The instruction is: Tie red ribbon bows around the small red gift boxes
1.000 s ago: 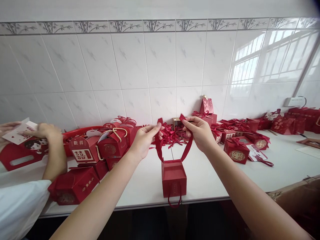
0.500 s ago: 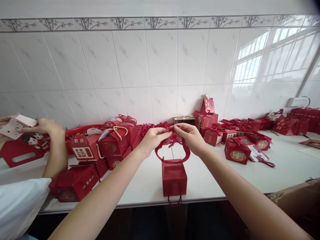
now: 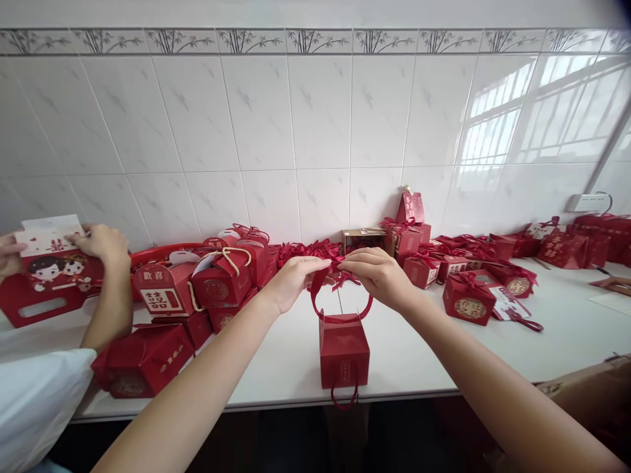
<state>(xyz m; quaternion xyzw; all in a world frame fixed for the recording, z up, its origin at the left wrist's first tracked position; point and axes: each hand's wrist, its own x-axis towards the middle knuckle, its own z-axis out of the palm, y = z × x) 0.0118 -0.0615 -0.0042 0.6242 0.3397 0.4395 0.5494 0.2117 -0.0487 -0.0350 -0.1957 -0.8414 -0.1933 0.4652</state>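
Note:
A small red gift box (image 3: pixel 344 355) stands near the front edge of the white table, with a thin cord loop hanging down its front. Above it a red ribbon (image 3: pixel 317 303) makes a wide loop whose lower part passes by the box's top. My left hand (image 3: pixel 298 279) pinches the ribbon at the loop's upper left. Opposite it, my right hand (image 3: pixel 377 272) is closed on the ribbon's upper right, its back partly hiding the fingers. The two hands are close together, fingertips a small gap apart.
Stacked red boxes (image 3: pixel 221 282) stand at left, beside a co-worker's hands (image 3: pixel 106 246) holding a red printed box (image 3: pixel 44 295). Red ribbons (image 3: pixel 315 253) lie at the back. More red boxes (image 3: pixel 468 299) spread along the right. A cardboard carton (image 3: pixel 586 394) is at lower right.
My hands have moved slightly apart at the top of the ribbon loop, and my right hand has turned its back up. The co-worker's printed box now faces more toward me.

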